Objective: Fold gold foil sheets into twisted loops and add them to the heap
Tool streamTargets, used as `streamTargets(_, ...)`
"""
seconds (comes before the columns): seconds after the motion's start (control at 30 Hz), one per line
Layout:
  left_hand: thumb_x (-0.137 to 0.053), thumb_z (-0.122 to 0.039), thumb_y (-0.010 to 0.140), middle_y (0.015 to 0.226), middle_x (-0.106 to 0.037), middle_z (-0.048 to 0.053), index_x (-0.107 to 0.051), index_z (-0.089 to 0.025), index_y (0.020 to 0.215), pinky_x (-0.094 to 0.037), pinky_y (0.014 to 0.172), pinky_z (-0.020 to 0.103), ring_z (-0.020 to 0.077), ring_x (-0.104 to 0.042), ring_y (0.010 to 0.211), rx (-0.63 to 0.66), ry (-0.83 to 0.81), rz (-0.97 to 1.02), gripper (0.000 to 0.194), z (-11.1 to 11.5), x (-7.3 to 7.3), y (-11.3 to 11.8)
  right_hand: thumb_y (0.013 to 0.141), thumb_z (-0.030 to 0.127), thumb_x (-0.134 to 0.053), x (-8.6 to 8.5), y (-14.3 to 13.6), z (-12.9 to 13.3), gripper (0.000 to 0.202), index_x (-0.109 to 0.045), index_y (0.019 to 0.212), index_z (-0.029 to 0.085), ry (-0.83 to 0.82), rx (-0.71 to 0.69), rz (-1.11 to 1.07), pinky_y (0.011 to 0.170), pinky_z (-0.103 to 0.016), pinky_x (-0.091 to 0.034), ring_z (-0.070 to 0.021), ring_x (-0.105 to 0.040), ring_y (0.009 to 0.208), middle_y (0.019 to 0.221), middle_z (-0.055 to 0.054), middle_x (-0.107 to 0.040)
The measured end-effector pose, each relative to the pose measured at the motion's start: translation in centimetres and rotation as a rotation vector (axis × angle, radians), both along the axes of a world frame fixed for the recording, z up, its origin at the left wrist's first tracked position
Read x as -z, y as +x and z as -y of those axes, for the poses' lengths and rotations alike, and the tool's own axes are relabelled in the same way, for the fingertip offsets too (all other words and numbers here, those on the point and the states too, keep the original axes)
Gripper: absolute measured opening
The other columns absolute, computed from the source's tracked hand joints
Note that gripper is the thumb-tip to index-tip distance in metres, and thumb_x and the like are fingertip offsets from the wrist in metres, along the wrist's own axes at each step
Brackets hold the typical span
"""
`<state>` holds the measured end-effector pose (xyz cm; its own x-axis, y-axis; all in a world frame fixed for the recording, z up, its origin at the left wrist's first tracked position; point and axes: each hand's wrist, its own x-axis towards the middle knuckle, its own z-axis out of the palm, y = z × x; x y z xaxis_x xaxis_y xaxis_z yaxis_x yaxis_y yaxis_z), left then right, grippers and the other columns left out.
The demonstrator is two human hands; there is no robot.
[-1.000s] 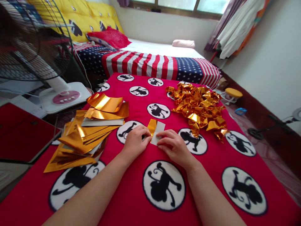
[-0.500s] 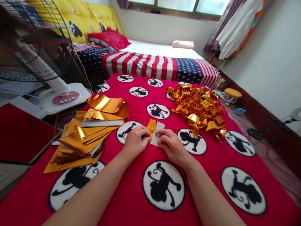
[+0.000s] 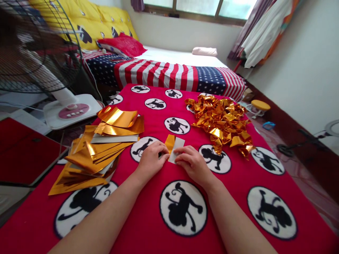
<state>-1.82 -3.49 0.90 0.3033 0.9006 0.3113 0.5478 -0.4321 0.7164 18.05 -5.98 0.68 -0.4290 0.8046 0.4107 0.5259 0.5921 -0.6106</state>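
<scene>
Between my two hands a sheet of gold foil paper (image 3: 178, 144) lies partly folded on the red cloth, its gold face showing at the left and its pale backing at the right. My left hand (image 3: 153, 155) is closed, thumb and forefinger pinching the sheet's left edge. On the pale side, the curled fingers of my right hand (image 3: 192, 163) grip the paper near its right edge. Left of my hands is an untidy stack of flat gold foil sheets (image 3: 106, 151). Folded gold foil pieces (image 3: 221, 116) form a heap at the right.
The red cloth (image 3: 137, 225) with round monkey prints covers the table. A caged fan (image 3: 70, 109) stands at the left beside a dark red panel (image 3: 23, 151). A bed with a flag-patterned cover (image 3: 159, 74) is beyond the table. A yellow stool (image 3: 261, 104) sits at the right.
The view has shifted very slightly. Both hands stay on the foil paper, with hardly any movement of the fingers; the stack and the heap look the same.
</scene>
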Motion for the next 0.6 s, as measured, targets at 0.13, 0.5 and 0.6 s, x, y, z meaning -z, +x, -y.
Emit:
streamTargets(0.13,-0.065,-0.011,0.077,0.083,-0.063,0.002,-0.064,-0.017,0.070,-0.046,0.076,0.029,0.0153,-0.060,0.081,0.002,0.005,0.002,0.009,-0.1,0.0,0.0,0.085,0.010,-0.062,-0.2,0.2,0.0,0.015,-0.067,0.083,0.023,-0.034,-0.043,-0.001,0.089,-0.035,-0.047,-0.0185,-0.056,0.102,0.114,-0.004,-0.064)
streamTargets(0.5,-0.078,-0.029,0.068,0.094,-0.061,0.003,-0.068,-0.020,0.078,-0.046,0.082,0.031,0.0185,-0.059,0.089,0.066,-0.003,-0.083,0.016,0.3,-0.2,-0.5,0.086,0.006,-0.052,-0.3,-1.1,0.1,0.016,-0.054,0.079,0.020,0.008,0.062,0.207,0.089,-0.039,-0.042,-0.0221,-0.052,0.100,0.113,-0.007,-0.060)
streamTargets(0.6,-0.083,-0.033,0.061,0.096,-0.060,0.003,-0.069,-0.022,0.080,-0.047,0.084,0.032,0.0202,-0.059,0.092,0.087,0.000,-0.122,0.026,0.5,-0.5,-0.6,0.088,0.008,-0.048,-0.1,-0.9,-0.1,0.016,-0.051,0.080,0.021,-0.035,0.095,0.092,0.090,-0.038,-0.042,-0.0212,-0.054,0.101,0.111,-0.008,-0.058)
